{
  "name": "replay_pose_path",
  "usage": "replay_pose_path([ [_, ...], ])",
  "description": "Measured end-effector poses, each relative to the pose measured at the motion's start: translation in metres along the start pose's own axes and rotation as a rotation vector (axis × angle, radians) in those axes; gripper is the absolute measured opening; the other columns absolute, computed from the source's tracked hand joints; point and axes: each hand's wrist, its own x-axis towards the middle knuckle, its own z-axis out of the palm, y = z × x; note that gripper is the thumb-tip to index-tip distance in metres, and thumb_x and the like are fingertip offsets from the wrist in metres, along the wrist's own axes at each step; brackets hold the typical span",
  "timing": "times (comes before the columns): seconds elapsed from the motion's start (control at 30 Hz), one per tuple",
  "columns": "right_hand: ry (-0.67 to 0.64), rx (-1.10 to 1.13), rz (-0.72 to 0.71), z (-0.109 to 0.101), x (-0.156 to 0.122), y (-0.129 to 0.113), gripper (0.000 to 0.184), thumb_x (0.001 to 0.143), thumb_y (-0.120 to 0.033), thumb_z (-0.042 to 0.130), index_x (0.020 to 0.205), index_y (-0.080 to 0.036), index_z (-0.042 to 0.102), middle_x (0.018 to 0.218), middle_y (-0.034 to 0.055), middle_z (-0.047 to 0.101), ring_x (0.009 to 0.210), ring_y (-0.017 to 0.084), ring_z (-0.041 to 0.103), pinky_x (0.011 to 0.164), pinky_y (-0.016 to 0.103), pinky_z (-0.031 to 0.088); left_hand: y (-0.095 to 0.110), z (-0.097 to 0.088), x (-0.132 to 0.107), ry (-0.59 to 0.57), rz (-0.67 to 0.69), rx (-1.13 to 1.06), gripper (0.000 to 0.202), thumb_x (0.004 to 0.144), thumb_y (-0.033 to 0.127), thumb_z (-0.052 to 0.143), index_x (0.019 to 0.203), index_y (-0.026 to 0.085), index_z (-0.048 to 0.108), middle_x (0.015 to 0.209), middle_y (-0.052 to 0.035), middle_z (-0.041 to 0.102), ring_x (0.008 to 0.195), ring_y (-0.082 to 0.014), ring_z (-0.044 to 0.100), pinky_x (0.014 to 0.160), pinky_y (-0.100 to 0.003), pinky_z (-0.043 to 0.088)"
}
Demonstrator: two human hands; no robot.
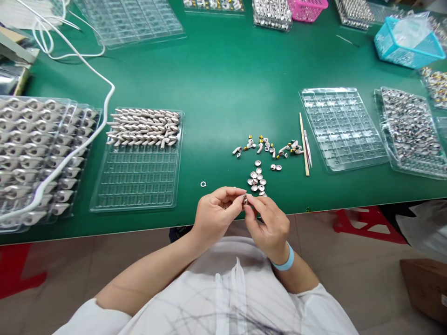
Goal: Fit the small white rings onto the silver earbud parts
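Near the table's front edge, my left hand (218, 209) and my right hand (267, 223) meet, pinching a small silvery metal piece (245, 200) between their fingertips. Fingers cover most of that piece. Just beyond them lies a cluster of round metal caps (254, 182). Farther back, small white stem-shaped parts with yellow bits (265, 145) are scattered. A tiny white ring (203, 184) lies to the left of my hands. To the right, a wooden stick (304, 144) rests beside metal tweezers (308, 149).
At left, a clear tray (136, 186) holds rows of metallic parts, beside stacked trays of larger parts (31, 160) crossed by a white cable (108, 97). On the right are a clear tray (344, 128), a filled tray (412, 130) and a blue basket (407, 51). A pink basket (307, 11) stands behind.
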Motion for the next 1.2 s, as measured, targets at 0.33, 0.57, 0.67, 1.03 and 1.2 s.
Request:
replay_pose_path([
  [0.33,-0.088,0.236,0.364,-0.006,0.005,-0.004,0.021,0.091,-0.02,0.058,0.107,-0.021,0.072,0.092,0.0061,0.074,0.072,0.015,0.068,0.063,0.027,0.057,0.0,-0.002,-0.001,0.031,0.329,0.322,0.012,0.08,0.016,0.064,0.085,0.017,0.074,0.08,-0.0017,0.077,0.063,-0.0125,0.071,0.063,-0.019,0.059],
  [0.57,-0.045,0.211,0.504,-0.004,0.002,0.002,0.02,0.092,-0.025,0.057,0.105,-0.023,0.073,0.082,0.0011,0.074,0.055,0.011,0.063,0.053,0.023,0.054,0.0,0.0,0.003,0.066,0.636,0.524,0.017,0.082,0.011,0.06,0.09,0.018,0.073,0.08,-0.0012,0.078,0.062,-0.0112,0.07,0.062,-0.02,0.057],
  [0.67,-0.051,0.174,0.485,-0.002,0.003,0.003,0.021,0.09,-0.024,0.058,0.106,-0.022,0.072,0.086,0.0016,0.076,0.059,0.012,0.065,0.056,0.024,0.055,-0.001,0.001,0.005,0.082,0.702,0.562,0.016,0.082,0.011,0.06,0.089,0.017,0.072,0.079,-0.0018,0.078,0.061,-0.0119,0.069,0.06,-0.021,0.055],
  [1.03,-0.034,0.026,0.302,-0.001,0.015,0.002,0.016,0.082,-0.013,0.058,0.091,-0.02,0.069,0.078,0.0002,0.072,0.059,0.01,0.062,0.053,0.021,0.053,-0.001,0.002,0.002,0.052,0.666,0.551,0.015,0.082,0.012,0.06,0.089,0.017,0.072,0.08,-0.0016,0.078,0.063,-0.0121,0.07,0.063,-0.021,0.056],
  [1.2,-0.018,0.019,0.255,0.001,0.015,0.006,0.015,0.079,-0.011,0.057,0.088,-0.02,0.064,0.073,-0.0022,0.066,0.054,0.008,0.057,0.049,0.019,0.049,-0.002,0.002,0.001,0.002,0.575,0.461,0.016,0.083,0.01,0.061,0.091,0.018,0.072,0.082,0.0003,0.077,0.063,-0.0093,0.07,0.063,-0.016,0.056],
])
